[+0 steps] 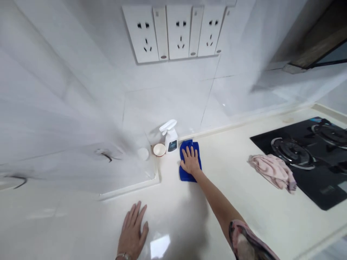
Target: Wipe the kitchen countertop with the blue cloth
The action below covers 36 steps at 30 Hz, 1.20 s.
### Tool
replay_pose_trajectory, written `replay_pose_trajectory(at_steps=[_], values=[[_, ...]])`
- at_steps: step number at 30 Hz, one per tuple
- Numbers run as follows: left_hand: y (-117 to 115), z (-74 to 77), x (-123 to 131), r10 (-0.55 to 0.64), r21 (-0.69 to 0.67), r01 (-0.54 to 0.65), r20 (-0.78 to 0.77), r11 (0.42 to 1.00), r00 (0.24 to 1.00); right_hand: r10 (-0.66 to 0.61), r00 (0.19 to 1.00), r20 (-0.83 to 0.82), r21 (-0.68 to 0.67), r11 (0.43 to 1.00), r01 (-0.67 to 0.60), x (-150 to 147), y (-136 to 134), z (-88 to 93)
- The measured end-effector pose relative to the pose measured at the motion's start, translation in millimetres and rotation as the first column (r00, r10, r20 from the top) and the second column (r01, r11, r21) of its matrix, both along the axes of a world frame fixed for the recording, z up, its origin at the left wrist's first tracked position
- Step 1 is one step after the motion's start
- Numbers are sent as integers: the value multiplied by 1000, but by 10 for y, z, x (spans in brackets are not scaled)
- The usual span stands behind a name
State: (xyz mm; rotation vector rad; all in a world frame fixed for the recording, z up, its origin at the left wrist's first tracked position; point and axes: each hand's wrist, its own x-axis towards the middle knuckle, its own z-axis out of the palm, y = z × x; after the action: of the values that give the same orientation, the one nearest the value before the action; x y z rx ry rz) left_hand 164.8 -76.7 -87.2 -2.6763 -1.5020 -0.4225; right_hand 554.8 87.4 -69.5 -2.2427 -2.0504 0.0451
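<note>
Patterned sleeve (248,242) trailing behind, the right hand (191,162) flattens oblong blue cloth (186,176).

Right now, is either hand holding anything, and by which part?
Nothing looks gripped: the right hand lies flat on the blue cloth; the left hand is empty.

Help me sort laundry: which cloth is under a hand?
The blue cloth, flat beneath the right hand; the pink cloth lies crumpled at the edge of the hob, untouched.
</note>
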Motion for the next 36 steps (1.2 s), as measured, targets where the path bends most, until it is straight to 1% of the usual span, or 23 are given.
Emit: replay_pose_trajectory(at_steps=[2, 4, 7, 9, 12, 14, 15, 17, 18, 19, 20, 22, 23, 24, 26, 27, 28, 29, 31, 32, 33, 34, 36], values=[[4, 14, 15, 46, -90, -43, 31, 995, 998, 60, 997, -42, -31, 998, -61, -138, -271, 59], [-2, 62, 57, 105, -184, -94, 50, 978, 993, 107, 989, -98, -55, 992, -113, -268, -595, 117], [-36, 159, 134, 160, -228, -141, 65, 963, 985, 209, 959, -191, -77, 971, -227, -516, -1166, 205], [-55, 217, 167, 184, -229, -163, 76, 960, 980, 297, 921, -253, -93, 940, -328, -706, -1596, 259], [-58, 282, 182, 200, -255, -173, 84, 951, 976, 423, 841, -338, -95, 873, -478, -933, -2251, 310], [-43, 301, 191, 176, -284, -145, 85, 948, 981, 487, 785, -384, -65, 834, -549, -984, -2626, 314], [-27, 300, 201, 153, -300, -121, 85, 946, 985, 505, 766, -398, -44, 824, -565, -963, -2779, 302], [23, 277, 232, 101, -323, -68, 86, 944, 991, 503, 764, -404, -8, 833, -553, -798, -3025, 243], [54, 258, 251, 81, -322, -49, 86, 945, 993, 475, 785, -398, 1, 856, -518, -654, -3131, 199], [82, 238, 269, 87, -293, -59, 83, 954, 993, 426, 818, -386, 1, 887, -461, -473, -3234, 150], [104, 220, 284, 88, -278, -63, 77, 958, 993, 353, 860, -368, -3, 925, -381, -264, -3339, 101], [125, 198, 300, 91, -269, -72, 55, 960, 994, 140, 941, -309, -15, 988, -152, 212, -3547, 21], [125, 192, 301, 90, -278, -75, 42, 958, 995, 13, 963, -269, -15, 1000, -17, 466, -3641, -4], [123, 188, 301, 93, -287, -80, 31, 955, 995, -109, 968, -224, -7, 994, 110, 723, -3723, -19], [119, 176, 295, 107, -293, -96, 22, 951, 994, -300, 945, -132, 2, 953, 303, 1213, -3834, -22], [121, 166, 290, 113, -288, -102, 24, 952, 993, -387, 918, -81, 1, 921, 389, 1421, -3861, -18], [124, 151, 283, 118, -280, -105, 29, 954, 993, -484, 875, -24, -5, 875, 484, 1588, -3866, -17], [128, 134, 272, 118, -269, -104, 36, 958, 992, -578, 816, 31, -11, 816, 578, 1700, -3849, -24], [133, 95, 238, 99, -248, -85, 46, 965, 994, -719, 684, 124, -4, 689, 725, 1731, -3755, -69], [131, 75, 217, 88, -241, -73, 49, 968, 995, -749, 644, 156, 10, 653, 758, 1652, -3681, -107], [127, 57, 196, 79, -235, -65, 51, 970, 996, -749, 638, 180, 27, 652, 758, 1528, -3593, -150], [119, 41, 177, 73, -231, -59, 51, 971, 996, -721, 665, 196, 41, 684, 729, 1377, -3493, -193], [101, 18, 147, 67, -215, -55, 49, 975, 997, -585, 783, 212, 44, 806, 591, 1089, -3254, -259]])
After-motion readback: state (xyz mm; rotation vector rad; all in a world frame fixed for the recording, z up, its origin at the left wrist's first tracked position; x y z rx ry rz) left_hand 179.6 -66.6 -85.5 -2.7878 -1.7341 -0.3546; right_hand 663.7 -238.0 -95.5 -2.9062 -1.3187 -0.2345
